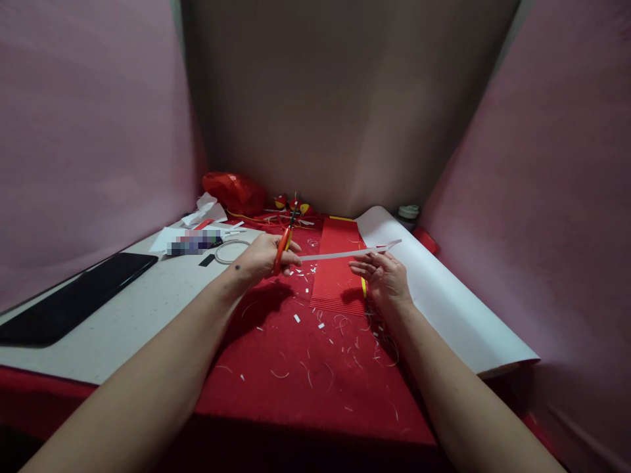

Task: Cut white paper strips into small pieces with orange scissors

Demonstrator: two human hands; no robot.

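Note:
My left hand (273,255) holds red-handled scissors (282,248), their dark blades pointing up and away. The same hand pinches the left end of a thin white strip (335,255). Its other end reaches across to my right hand (382,270), whose thumb and fingers close on it, with the tip sticking out beyond. Under the strip lies a ribbed red sheet (340,279) with yellow bits at its edges. White scraps and curled threads are scattered over the red cloth (296,381) nearer to me.
At left a black flat device (79,299) lies on a pale board (133,341), near a clear ring (219,252). A red plastic bag (234,192) and small red-yellow ornaments (304,209) stand behind. A large white sheet (444,299) curves along the right.

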